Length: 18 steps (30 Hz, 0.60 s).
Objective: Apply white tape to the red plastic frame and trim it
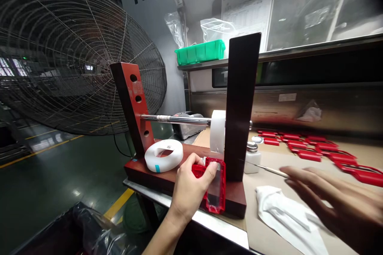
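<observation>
My left hand (193, 187) is closed around a red plastic frame (220, 207) with a clear window, held upright in front of the wooden stand. Between the thumb and fingers of my right hand (332, 195) is a thin pointed tool (273, 171) with a pale handle and a slender metal tip. That tip points left, close to a white bottle with a metal cap (253, 158). Below the tool lies a crumpled white cloth (281, 211). A roll of clear film tape (218, 131) hangs on the stand's metal rod (179, 119), just above the red frame.
A dark red wooden stand (243, 103) rises at the table's edge, with another tape roll (164, 159) on its base. Several red plastic parts (308, 154) lie at the back right. A green bin (200, 52) sits on the shelf. A large caged fan (89, 55) stands left.
</observation>
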Tool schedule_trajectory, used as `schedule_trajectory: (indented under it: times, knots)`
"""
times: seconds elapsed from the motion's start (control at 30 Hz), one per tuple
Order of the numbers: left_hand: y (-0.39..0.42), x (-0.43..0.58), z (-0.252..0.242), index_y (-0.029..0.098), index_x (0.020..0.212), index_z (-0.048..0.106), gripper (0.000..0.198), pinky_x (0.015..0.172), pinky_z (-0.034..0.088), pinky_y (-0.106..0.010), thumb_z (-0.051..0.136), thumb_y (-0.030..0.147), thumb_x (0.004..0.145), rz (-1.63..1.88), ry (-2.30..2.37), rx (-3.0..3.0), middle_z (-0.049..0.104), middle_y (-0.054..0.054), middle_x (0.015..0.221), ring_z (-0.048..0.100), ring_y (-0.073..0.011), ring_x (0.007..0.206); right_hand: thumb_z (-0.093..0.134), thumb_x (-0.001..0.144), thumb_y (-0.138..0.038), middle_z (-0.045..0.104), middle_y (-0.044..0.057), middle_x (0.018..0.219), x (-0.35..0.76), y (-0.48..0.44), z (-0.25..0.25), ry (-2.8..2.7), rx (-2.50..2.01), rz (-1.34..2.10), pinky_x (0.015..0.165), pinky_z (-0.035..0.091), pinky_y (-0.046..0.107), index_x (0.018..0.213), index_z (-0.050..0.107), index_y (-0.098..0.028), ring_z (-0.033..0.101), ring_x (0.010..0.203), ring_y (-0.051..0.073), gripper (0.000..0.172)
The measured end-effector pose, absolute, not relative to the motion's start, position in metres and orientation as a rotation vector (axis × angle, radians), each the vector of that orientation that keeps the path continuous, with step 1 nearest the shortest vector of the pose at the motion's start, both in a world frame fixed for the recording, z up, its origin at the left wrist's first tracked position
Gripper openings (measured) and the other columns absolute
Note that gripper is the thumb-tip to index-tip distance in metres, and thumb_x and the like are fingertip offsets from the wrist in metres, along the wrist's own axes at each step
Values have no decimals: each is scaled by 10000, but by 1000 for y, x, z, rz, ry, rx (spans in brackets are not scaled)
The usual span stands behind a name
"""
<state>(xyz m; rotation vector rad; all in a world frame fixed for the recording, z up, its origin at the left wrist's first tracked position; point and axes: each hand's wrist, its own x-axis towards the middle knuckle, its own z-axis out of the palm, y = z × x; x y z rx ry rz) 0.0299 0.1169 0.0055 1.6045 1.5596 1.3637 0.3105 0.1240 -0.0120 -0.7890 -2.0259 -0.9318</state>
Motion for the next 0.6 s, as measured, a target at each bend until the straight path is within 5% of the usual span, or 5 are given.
schedule_trajectory:
  times: [0.17,0.6]
  knots:
    - [116,31,7,175,697,392,450,582,363,-235,591,567,795,1339,1564,1591,458,33,595,404,-93,560,409,1006,-157,664,59,931,258,122,32,-2097,-585,-988,612,378,277,1089,558,-142,598,731,154,171]
    - [116,28,5,179,703,391,371,599,359,-252,569,493,792,1326,1569,1610,457,31,610,409,-103,572,343,1003,-140,616,57,875,249,137,23,-2199,-567,-1005,571,373,280,1118,529,-134,598,732,164,219]
